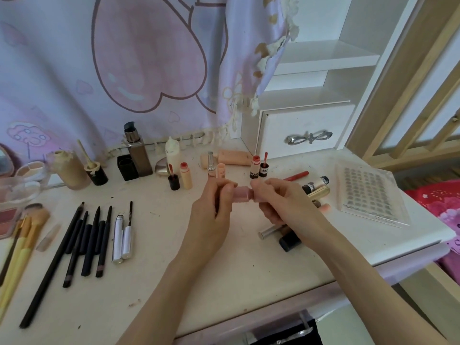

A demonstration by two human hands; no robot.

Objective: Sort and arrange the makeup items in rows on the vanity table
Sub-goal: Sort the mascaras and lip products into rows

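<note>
A small pink tube (pixel 241 194) is held level above the middle of the vanity table (pixel 224 257), near the back row of lip products. The left hand (pixel 214 207) grips one end with curled fingers and the right hand (pixel 278 200) pinches the other, so only a short middle stretch shows; whether the person is capping it, opening it or just turning it over cannot be told. The sorting looks roughly half done. On the left a row of dark pencils (pixel 84 242) lies side by side, with two silver tubes (pixel 122 239) beside them and yellow-handled brushes (pixel 20 240) further out, blurred at the frame edge. Behind the hands several lip tints (pixel 255 169) and small bottles (pixel 185 175) stand upright in a loose line, some with wands out and caps apart. What seems left is the right side: a red pencil (pixel 297 175), a gold tube (pixel 319 190) and black-and-white tubes (pixel 316 184) lie in a jumble partly behind the right hand, and a silver tube and a dark cap (pixel 290 241) lie under the right wrist, mostly hidden. A clear tray of false lashes (pixel 368 195) sits towards the right corner. Back left, foundation bottles (pixel 71 170), a tall brown pump bottle (pixel 138 155) and a black cube cap (pixel 127 167) stand unevenly, with palettes (pixel 10 215) cut off at the left edge. Labels are too small to read.
</note>
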